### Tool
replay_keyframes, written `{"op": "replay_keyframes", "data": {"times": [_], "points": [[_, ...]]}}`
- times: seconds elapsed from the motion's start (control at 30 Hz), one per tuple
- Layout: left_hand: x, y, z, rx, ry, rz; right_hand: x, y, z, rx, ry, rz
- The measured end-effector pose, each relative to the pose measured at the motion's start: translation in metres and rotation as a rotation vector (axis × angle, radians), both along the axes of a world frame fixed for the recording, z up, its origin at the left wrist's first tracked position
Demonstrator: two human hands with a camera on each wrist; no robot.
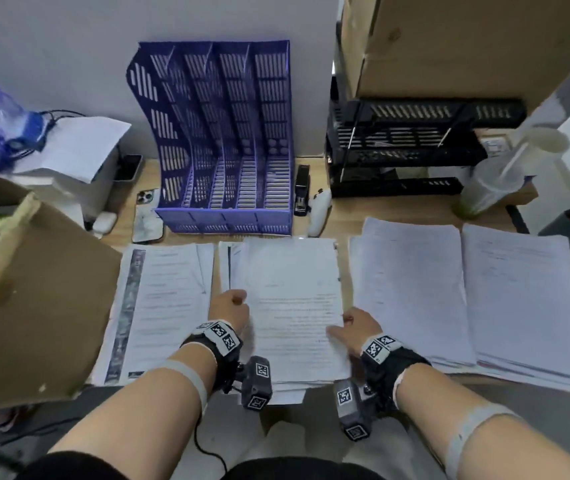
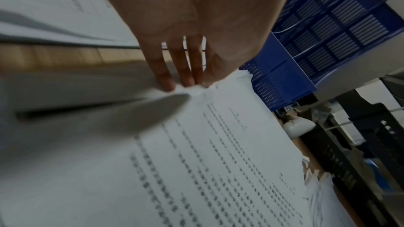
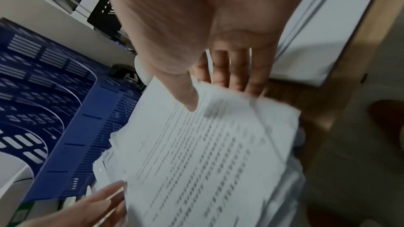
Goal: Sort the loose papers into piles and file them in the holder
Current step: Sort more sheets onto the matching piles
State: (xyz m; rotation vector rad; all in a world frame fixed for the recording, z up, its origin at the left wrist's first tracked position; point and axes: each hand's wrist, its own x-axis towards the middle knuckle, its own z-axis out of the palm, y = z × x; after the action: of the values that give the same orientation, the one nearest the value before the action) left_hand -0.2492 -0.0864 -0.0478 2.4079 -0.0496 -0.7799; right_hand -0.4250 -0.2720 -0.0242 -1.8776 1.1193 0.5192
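A blue slotted file holder (image 1: 221, 140) (image 2: 328, 40) (image 3: 54, 110) stands upright at the back of the desk, its compartments empty. Before it lie separate paper piles: a left pile (image 1: 162, 306), a middle stack (image 1: 290, 306) and two right piles (image 1: 411, 289) (image 1: 522, 306). My left hand (image 1: 231, 303) (image 2: 186, 82) grips the middle stack's left edge, fingers (image 2: 166, 82) curled against it. My right hand (image 1: 352, 327) (image 3: 218, 92) pinches its right edge, thumb on the printed top sheet (image 3: 207, 153) (image 2: 218, 161) and fingers (image 3: 238, 78) beneath.
A cardboard box flap (image 1: 34, 299) overhangs the desk's left side. A phone (image 1: 146, 216), a black stapler (image 1: 301, 190) and a white object (image 1: 319, 213) flank the holder. Black stacked trays (image 1: 408, 147) and a plastic cup with a straw (image 1: 494, 181) stand at the back right.
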Motion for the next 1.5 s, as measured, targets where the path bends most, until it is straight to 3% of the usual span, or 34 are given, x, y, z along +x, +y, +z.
{"op": "replay_keyframes", "data": {"times": [0.17, 0.27, 0.4, 0.5, 0.57, 0.63, 0.7, 0.77, 0.8, 0.83, 0.9, 0.97, 1.03, 1.2, 1.37, 1.5], "points": [[0.009, 0.009, -0.002, -0.148, 0.081, -0.077, 0.001, 0.016, 0.003, -0.204, -0.055, -0.159], [0.012, 0.001, 0.012, -0.137, 0.028, -0.136, -0.001, 0.014, 0.015, -0.308, -0.063, -0.192], [0.012, -0.031, 0.059, -0.162, -0.26, -0.376, 0.003, 0.007, 0.051, -0.454, -0.126, -0.174], [0.005, -0.07, 0.118, -0.154, -0.698, -0.76, 0.012, -0.004, 0.091, -0.568, -0.226, -0.085], [0.002, -0.096, 0.148, -0.027, -0.822, -1.027, 0.021, -0.012, 0.117, -0.611, -0.326, 0.015], [-0.002, -0.116, 0.17, 0.116, -0.751, -1.132, 0.027, -0.021, 0.138, -0.651, -0.407, 0.107], [-0.004, -0.128, 0.179, 0.114, -0.549, -1.131, 0.023, -0.032, 0.155, -0.814, -0.432, 0.09], [-0.002, -0.133, 0.176, -0.03, -0.382, -1.043, 0.007, -0.046, 0.16, -0.949, -0.448, -0.132], [0.0, -0.135, 0.173, -0.138, -0.317, -0.952, -0.006, -0.053, 0.16, -0.913, -0.443, -0.308], [0.001, -0.137, 0.168, -0.249, -0.252, -0.841, -0.021, -0.061, 0.155, -0.781, -0.426, -0.484], [-0.006, -0.144, 0.16, -0.407, -0.13, -0.654, -0.05, -0.07, 0.144, -0.341, -0.392, -0.689], [-0.021, -0.154, 0.155, -0.462, -0.048, -0.56, -0.077, -0.071, 0.131, 0.066, -0.449, -0.711], [-0.044, -0.168, 0.145, -0.457, 0.022, -0.483, -0.098, -0.068, 0.124, 0.179, -0.512, -0.62], [-0.107, -0.216, 0.108, -0.521, 0.2, -0.4, -0.146, -0.104, 0.113, -0.142, -0.387, -0.551], [-0.165, -0.28, 0.091, -0.567, 0.387, -0.383, -0.206, -0.18, 0.098, -0.237, -0.216, -0.599], [-0.207, -0.328, 0.078, -0.541, 0.452, -0.326, -0.243, -0.235, 0.088, -0.237, -0.184, -0.64]]}}
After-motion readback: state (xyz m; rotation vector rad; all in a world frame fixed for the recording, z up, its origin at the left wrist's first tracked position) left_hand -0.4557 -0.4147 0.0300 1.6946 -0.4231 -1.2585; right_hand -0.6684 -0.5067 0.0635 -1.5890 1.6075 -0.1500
